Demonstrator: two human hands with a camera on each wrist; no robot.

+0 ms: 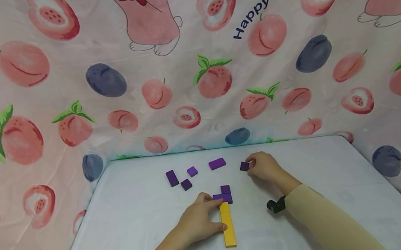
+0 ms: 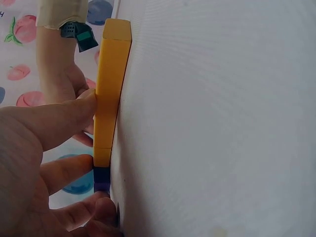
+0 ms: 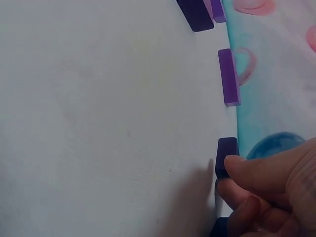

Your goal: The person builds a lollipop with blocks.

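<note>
My left hand (image 1: 198, 220) lies along the left side of a yellow bar (image 1: 228, 229). Its thumb touches the bar's edge; a finger touches the purple block (image 1: 226, 198) at the bar's far end. A smaller purple cube (image 1: 225, 189) joins that block's right part. In the left wrist view, a seam crosses the yellow piece (image 2: 106, 103) near the purple end. At the back right, my right hand (image 1: 267, 167) pinches a small dark purple block (image 1: 244, 166) between thumb and fingers. The right wrist view also shows this block (image 3: 226, 148), partly covered by the thumb.
Several loose purple pieces lie at the back of the white table (image 1: 143, 237): an upright-lying bar (image 1: 172, 178), a dark cube (image 1: 186, 184), a lighter cube (image 1: 192, 171) and another bar (image 1: 217, 164). A fruit-printed cloth (image 1: 186, 79) hangs behind the table.
</note>
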